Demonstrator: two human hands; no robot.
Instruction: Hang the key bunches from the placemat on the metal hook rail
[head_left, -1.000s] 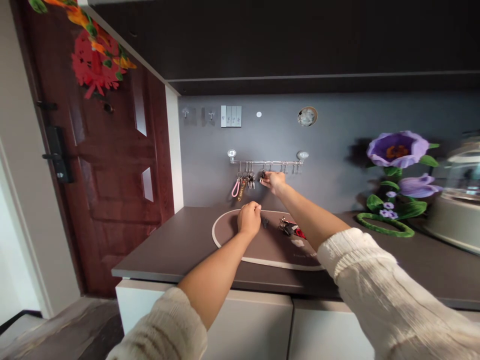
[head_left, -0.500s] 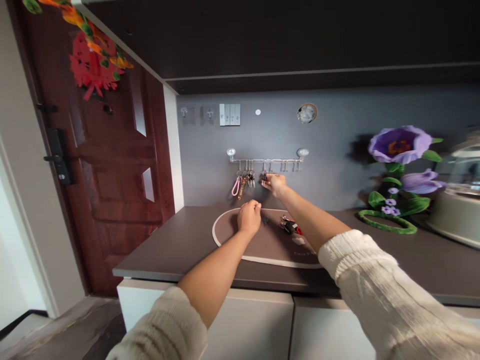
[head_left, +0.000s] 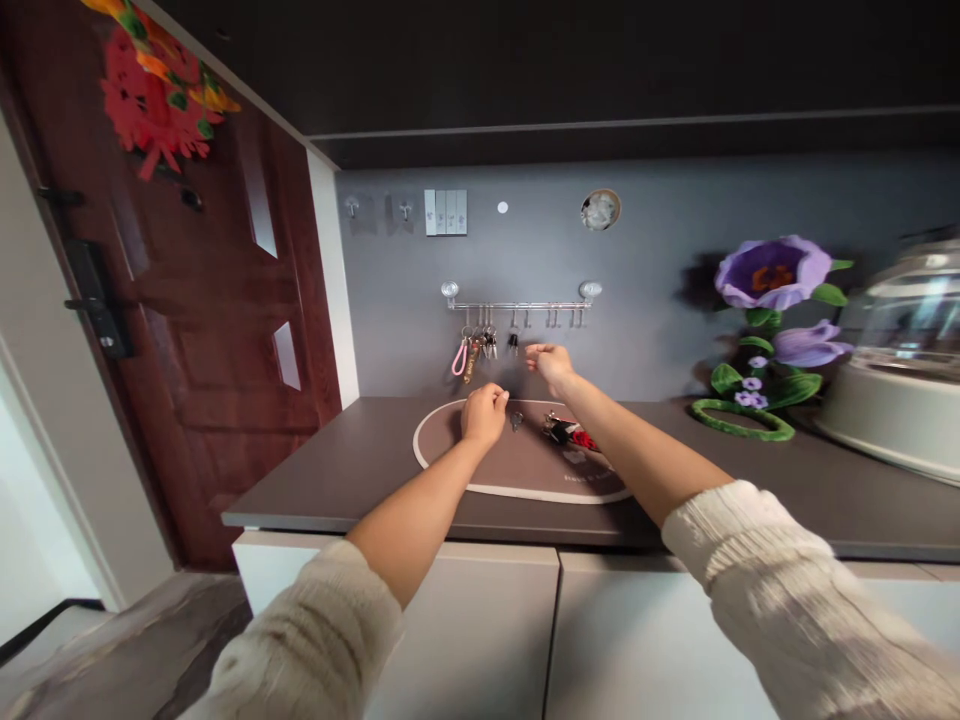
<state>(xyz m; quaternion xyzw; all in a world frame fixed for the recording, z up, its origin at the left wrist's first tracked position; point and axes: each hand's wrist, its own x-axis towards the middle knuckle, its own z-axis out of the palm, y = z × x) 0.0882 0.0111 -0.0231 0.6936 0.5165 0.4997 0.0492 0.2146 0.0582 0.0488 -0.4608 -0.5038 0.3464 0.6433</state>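
Note:
A small black-headed key bunch [head_left: 513, 342] hangs from a hook of the clear wall rail [head_left: 521, 306]. Just right of it and apart from it is my right hand [head_left: 551, 366], its fingers loosely apart with nothing seen in them. My left hand [head_left: 484, 414] is closed above the oval brown mat [head_left: 517, 470]; what its curled fingers hold, if anything, is hidden. A small dark key [head_left: 517, 421] lies on the mat beside that hand. Farther right on the mat is a bunch of keys with black and red parts [head_left: 566, 432], near my right forearm.
Left on the rail hang several keys with a pink strap [head_left: 460, 357] and a brown tag [head_left: 471, 362]. Purple knitted flowers [head_left: 772, 275] and a clear-domed appliance [head_left: 892, 370] stand at right. A dark cabinet [head_left: 562, 70] overhangs the counter [head_left: 322, 460]; a red-brown door [head_left: 225, 400] is at left.
My right hand has let go of the black-headed key bunch, now hanging on its hook, and drawn back slightly right. My left hand stays closed over the mat. The view has shifted slightly.

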